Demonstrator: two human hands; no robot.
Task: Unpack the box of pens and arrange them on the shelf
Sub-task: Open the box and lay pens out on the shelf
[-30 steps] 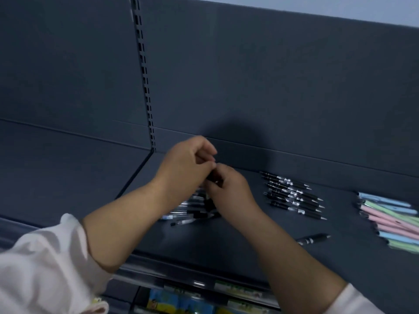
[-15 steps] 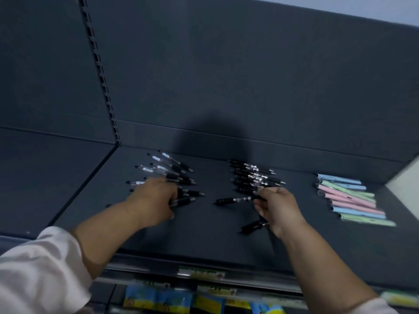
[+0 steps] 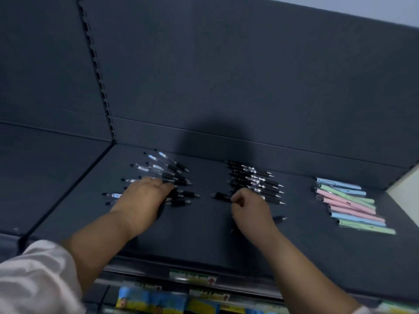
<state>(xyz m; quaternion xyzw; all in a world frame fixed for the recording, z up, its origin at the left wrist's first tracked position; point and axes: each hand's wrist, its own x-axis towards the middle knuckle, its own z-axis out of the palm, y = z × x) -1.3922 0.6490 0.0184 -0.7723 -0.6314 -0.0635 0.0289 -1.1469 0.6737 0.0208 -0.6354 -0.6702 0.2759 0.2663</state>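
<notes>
Resting flat, fingers spread, L hand (image 3: 145, 196) covers clear pens (image 3: 158, 171); R hand (image 3: 249, 207) pinches black pen (image 3: 221, 196) mid-shelf (image 3: 199, 234).

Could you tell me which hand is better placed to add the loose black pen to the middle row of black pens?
The right hand: it lies beside the middle row, with the loose black pen just beneath it. The left hand rests on the clear pens.

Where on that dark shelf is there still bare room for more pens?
The shelf is bare along its front edge, and between the black pens and the pastel pens. It is crowded under the left hand, on the clear pens, and by the right hand.
</notes>
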